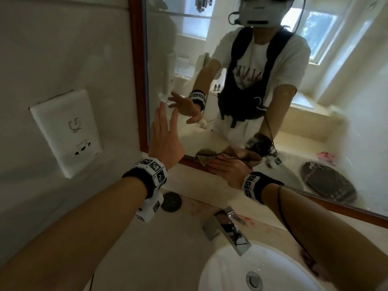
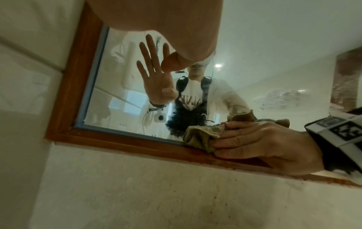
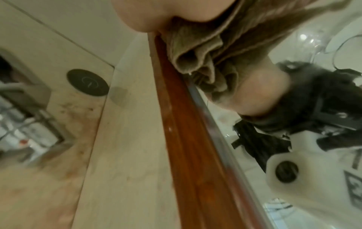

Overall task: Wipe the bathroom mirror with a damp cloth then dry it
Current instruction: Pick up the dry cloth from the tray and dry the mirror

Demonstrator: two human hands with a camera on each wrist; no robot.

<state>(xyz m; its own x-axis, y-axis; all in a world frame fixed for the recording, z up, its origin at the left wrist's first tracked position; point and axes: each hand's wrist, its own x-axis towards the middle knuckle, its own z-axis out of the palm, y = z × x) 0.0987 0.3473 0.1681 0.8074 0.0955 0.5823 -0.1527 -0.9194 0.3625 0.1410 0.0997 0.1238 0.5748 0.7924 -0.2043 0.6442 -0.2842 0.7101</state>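
Fingers (image 2: 231, 140) of my right hand (image 1: 227, 170) press cloth (image 2: 199, 136) flat on mirror (image 1: 262, 85) at lower frame edge, mid-picture; unwiped glass lies upward. Left hand (image 1: 164, 141) released, splayed, upper left, empty.

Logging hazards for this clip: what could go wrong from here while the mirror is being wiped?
The right hand presses the cloth at the wooden frame, so the glass above may get missed. The left hand, flat by the mirror, may leave prints. Drips could fall onto the counter.
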